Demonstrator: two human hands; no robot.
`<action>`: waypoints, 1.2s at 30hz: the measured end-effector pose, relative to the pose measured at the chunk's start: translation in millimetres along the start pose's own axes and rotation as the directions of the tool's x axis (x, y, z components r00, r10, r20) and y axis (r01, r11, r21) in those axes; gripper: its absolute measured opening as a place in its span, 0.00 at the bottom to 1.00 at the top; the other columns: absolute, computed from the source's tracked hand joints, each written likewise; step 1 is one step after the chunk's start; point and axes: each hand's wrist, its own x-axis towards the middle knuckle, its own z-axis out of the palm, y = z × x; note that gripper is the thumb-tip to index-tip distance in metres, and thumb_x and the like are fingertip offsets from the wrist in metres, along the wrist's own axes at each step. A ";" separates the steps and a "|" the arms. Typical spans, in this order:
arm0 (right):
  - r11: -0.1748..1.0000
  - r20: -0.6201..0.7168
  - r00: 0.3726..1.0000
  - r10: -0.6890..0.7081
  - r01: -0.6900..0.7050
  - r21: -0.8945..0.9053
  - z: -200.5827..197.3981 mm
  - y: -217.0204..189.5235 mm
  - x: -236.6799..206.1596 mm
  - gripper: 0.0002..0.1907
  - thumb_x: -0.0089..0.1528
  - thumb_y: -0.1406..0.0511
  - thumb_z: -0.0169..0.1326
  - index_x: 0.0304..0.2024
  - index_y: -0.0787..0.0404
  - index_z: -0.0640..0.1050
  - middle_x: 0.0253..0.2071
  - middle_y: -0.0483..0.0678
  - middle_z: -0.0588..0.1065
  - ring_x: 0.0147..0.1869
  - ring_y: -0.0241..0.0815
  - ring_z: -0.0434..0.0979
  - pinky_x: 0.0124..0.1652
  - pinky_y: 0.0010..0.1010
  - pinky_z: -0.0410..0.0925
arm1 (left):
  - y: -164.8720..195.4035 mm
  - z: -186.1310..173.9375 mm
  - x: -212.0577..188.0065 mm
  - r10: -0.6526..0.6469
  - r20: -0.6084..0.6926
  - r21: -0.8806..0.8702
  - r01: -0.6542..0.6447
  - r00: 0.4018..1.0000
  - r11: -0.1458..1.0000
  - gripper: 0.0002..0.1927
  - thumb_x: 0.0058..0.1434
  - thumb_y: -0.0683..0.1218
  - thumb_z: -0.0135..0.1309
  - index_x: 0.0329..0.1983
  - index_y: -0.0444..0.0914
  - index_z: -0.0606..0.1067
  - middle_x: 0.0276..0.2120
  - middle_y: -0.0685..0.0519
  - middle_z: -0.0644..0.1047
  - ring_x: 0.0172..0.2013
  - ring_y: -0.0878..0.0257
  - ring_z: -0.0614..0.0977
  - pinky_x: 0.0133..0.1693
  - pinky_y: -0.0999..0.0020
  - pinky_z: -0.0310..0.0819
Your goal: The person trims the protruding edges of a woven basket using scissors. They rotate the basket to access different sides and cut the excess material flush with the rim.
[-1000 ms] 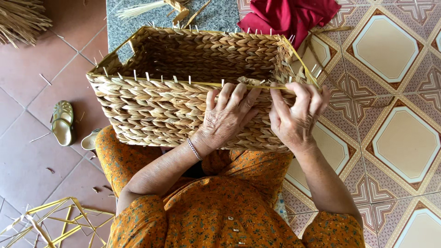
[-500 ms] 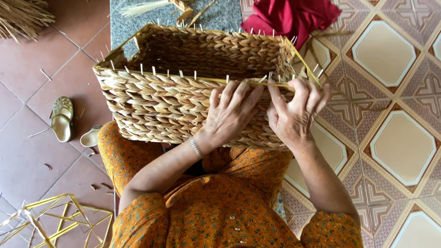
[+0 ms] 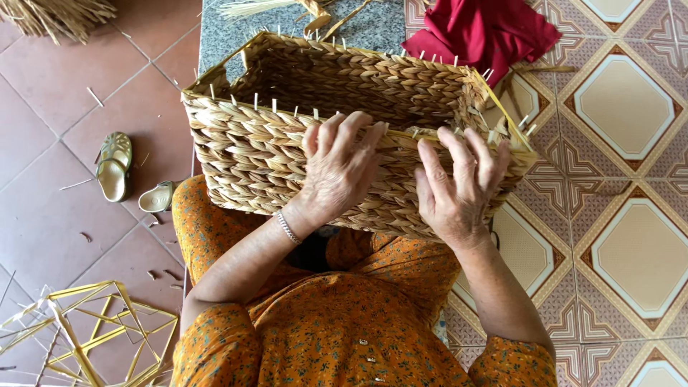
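From the head view, a rectangular woven straw-coloured basket [image 3: 287, 136] rests on the person's lap, its far end on a grey speckled stone tabletop [image 3: 373, 29]. The left hand [image 3: 340, 168] lies spread on the basket's near wall, fingers over the rim, grip open. The right hand [image 3: 459, 190] sits just beside it on the same rim, fingers curled over the edge; whether it pinches a strand cannot be told. A red cloth [image 3: 480, 32] lies beyond the basket's far right corner.
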 end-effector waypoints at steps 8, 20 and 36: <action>0.981 0.007 0.991 -0.137 0.136 -0.136 -9.4 13.5 30.0 0.18 0.71 0.68 0.62 0.63 0.46 0.81 0.67 0.43 0.74 0.72 0.52 0.67 0.75 0.59 0.43 | -6.9 4.5 5.7 0.121 0.044 0.069 -0.123 0.992 0.990 0.31 0.61 0.45 0.58 0.69 0.42 0.71 0.60 0.51 0.69 0.60 0.55 0.69 0.60 0.52 0.58; 0.965 -0.016 0.970 -0.244 0.242 -0.100 10.6 34.7 16.1 0.07 0.69 0.67 0.64 0.50 0.58 0.82 0.59 0.46 0.79 0.67 0.50 0.72 0.68 0.49 0.64 | -24.9 1.6 8.9 0.317 0.196 0.054 -0.333 0.928 0.941 0.29 0.65 0.48 0.58 0.68 0.34 0.71 0.61 0.49 0.68 0.62 0.55 0.70 0.64 0.52 0.60; 0.958 0.018 0.966 -0.257 0.258 -0.126 -5.8 16.0 33.6 0.12 0.69 0.68 0.59 0.55 0.57 0.81 0.58 0.52 0.75 0.64 0.55 0.72 0.60 0.52 0.70 | -20.2 4.4 11.9 0.242 0.234 0.078 -0.266 0.942 0.961 0.27 0.64 0.48 0.54 0.65 0.35 0.72 0.62 0.46 0.67 0.63 0.54 0.69 0.64 0.48 0.59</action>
